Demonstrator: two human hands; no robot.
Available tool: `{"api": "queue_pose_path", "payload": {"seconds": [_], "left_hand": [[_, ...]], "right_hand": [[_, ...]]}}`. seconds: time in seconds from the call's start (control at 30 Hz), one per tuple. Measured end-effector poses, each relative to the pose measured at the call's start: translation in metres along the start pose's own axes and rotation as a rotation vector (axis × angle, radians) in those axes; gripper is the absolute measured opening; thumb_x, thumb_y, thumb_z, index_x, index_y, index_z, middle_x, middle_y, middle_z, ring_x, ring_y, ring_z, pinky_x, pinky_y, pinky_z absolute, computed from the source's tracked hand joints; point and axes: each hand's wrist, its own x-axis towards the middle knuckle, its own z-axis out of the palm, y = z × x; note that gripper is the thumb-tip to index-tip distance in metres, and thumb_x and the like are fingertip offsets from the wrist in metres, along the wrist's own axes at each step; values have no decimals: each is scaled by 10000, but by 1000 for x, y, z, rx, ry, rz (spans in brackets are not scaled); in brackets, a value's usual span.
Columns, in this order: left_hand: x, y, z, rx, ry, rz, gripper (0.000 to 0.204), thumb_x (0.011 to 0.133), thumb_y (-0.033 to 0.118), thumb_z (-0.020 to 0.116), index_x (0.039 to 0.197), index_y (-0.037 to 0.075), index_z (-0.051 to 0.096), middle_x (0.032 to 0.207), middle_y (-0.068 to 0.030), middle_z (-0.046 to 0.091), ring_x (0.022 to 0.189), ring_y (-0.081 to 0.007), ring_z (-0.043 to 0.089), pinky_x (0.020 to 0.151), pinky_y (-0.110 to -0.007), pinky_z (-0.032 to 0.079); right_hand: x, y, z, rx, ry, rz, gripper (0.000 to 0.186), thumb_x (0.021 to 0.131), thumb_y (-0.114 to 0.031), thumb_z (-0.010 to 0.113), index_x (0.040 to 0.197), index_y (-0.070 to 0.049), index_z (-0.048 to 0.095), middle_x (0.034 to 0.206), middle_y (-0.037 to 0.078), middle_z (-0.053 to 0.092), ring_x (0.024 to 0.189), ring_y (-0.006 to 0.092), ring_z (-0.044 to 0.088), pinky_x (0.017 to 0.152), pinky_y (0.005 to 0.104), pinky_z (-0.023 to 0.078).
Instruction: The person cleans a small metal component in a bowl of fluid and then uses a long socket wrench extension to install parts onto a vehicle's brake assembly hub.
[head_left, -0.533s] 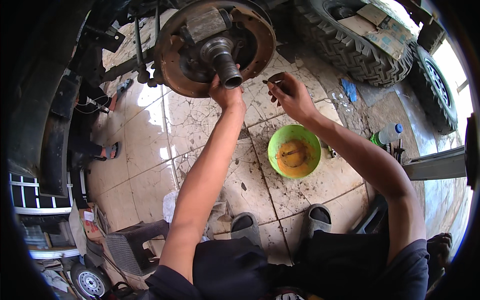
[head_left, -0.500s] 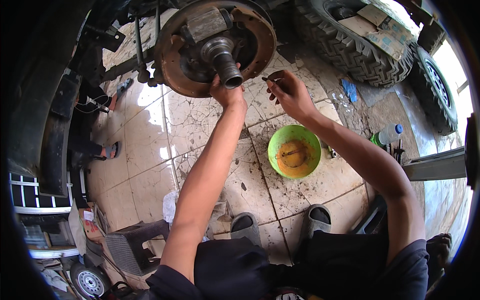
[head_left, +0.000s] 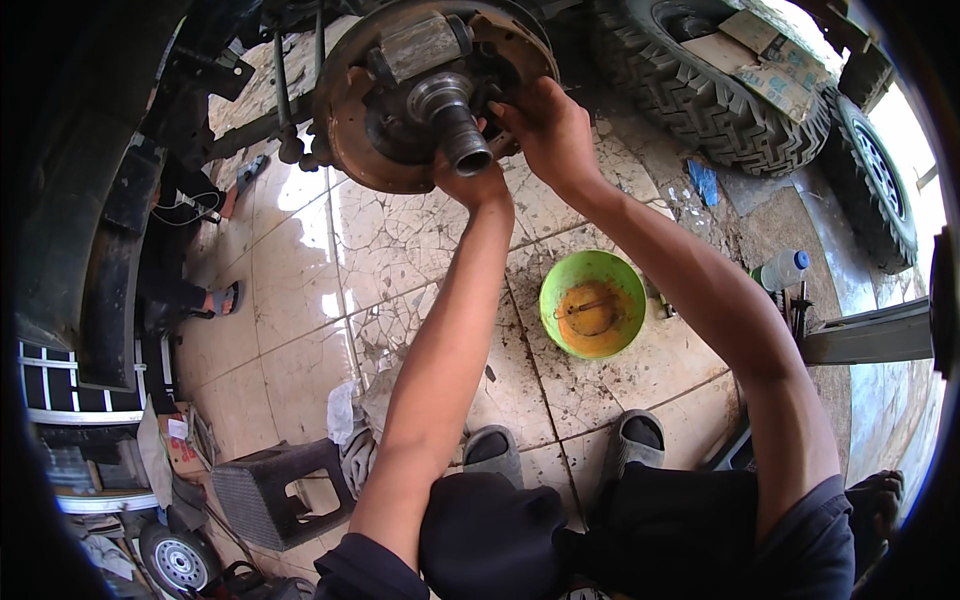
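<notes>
A rusty, round brake backing plate (head_left: 345, 135) hangs at the top, with a hollow metal spindle (head_left: 460, 135) jutting from its centre toward me. A grey, block-like brake cylinder (head_left: 425, 48) sits on the plate above the spindle. My left hand (head_left: 470, 186) reaches up under the spindle's end, its fingers mostly hidden behind it. Right of the spindle, my right hand (head_left: 548, 130) is pinched close to the plate's face. Its fingertips hold a small dark bolt-like piece (head_left: 495, 103), mostly covered.
A green bowl (head_left: 632, 285) with orange residue stands on the cracked tile floor. Large tyres (head_left: 700, 120) lie at the upper right, near a clear bottle (head_left: 783, 268). A dark step stool (head_left: 265, 490) stands lower left. Another person's sandalled foot (head_left: 228, 300) shows at the left.
My right hand has moved up and left, from open air beside the spindle to the plate, with the small dark piece. My left hand has shifted slightly right and down beneath the spindle.
</notes>
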Motion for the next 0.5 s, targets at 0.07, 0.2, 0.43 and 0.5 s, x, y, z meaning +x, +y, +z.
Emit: {"api": "queue_pose_path", "payload": {"seconds": [0.07,0.2,0.43,0.5], "left_hand": [[-1,1,1,-23,8,2,218,805,-65,648,1023,-66,664,955,-107,689,835,-163,674,773,-278,563],[0,3,-2,-23,23,-24,204,806,-57,654,1010,-62,667,957,-103,696,839,-156,677,772,-277,561],[1,6,-3,28,21,4,192,798,-64,662,989,-63,669,940,-104,701,834,-160,679,763,-280,562],[-3,7,1,11,25,-9,185,794,-69,661,978,-66,673,926,-104,703,821,-162,680,755,-277,561]], "right_hand": [[2,2,5,32,15,21,216,845,-130,749,939,6,609,882,136,729,789,115,686,682,290,541],[2,-1,10,18,12,30,205,854,-115,722,949,19,599,889,170,721,812,216,714,678,333,550],[8,-3,12,-82,-8,-44,198,862,-117,702,945,21,587,833,192,703,767,305,712,636,377,549],[9,2,10,-93,8,-85,195,862,-120,699,941,19,586,800,195,695,746,319,706,627,387,543]]}}
